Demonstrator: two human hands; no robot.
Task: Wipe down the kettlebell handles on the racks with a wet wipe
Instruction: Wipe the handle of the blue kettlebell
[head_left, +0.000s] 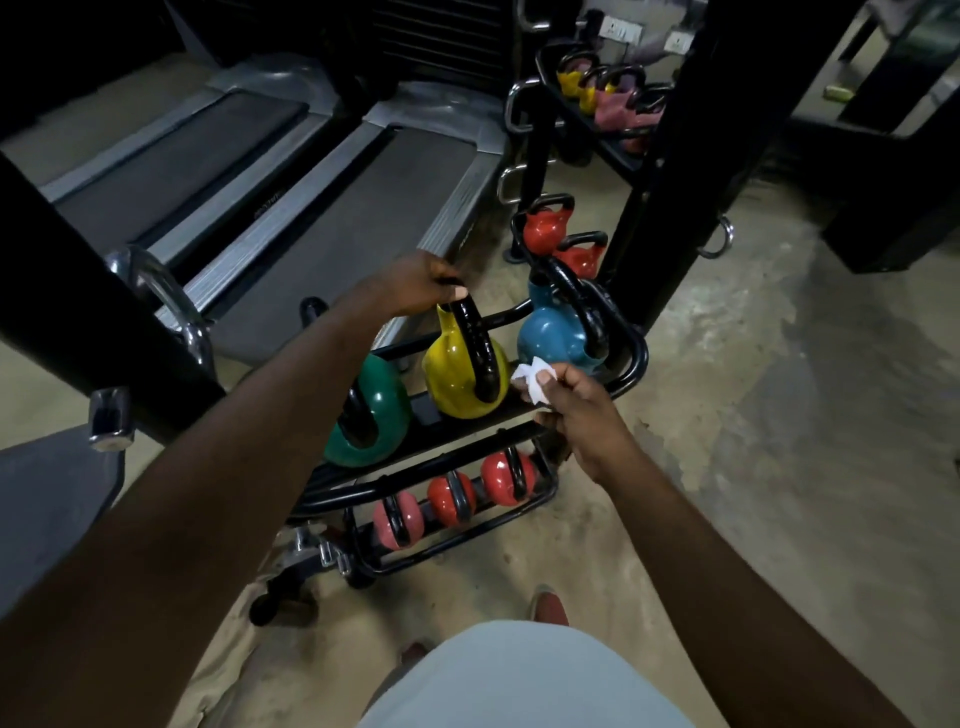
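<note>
over the black metal rack (631, 364), left hand (415, 283) curls round the yellow kettlebell's black handle (475, 338); right hand (576, 400) pinches a crumpled white wet wipe (530, 379).

Top of yellow kettlebell handle (475, 340) beneath left hand (415, 283).

Readable text, labels, numbers: none.
- Treadmill side rail (267, 208): one short pale mark, possibly a brand name, too small and blurred to read.
- Yellow kettlebell (452, 374), black handle (475, 338): faint raised marks along the grip, possibly lettering, which cannot be made out.
</note>
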